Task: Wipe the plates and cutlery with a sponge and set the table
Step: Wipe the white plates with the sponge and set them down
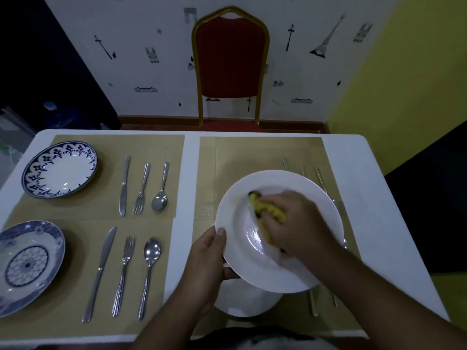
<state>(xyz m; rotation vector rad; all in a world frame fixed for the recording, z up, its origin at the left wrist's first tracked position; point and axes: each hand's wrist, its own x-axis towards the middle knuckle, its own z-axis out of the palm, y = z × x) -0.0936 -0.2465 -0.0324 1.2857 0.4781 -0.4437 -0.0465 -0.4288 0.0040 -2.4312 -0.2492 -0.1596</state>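
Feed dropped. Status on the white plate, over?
Left hand grips white plate rim. Right hand holds yellow sponge on it. Second plate lies below.

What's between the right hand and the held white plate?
The yellow sponge, held by the right hand against the white plate, whose rim the left hand grips; head view.

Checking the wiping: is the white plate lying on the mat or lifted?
Lifted: the left hand grips the white plate at its rim, a second plate shows beneath; the right hand holds the sponge.
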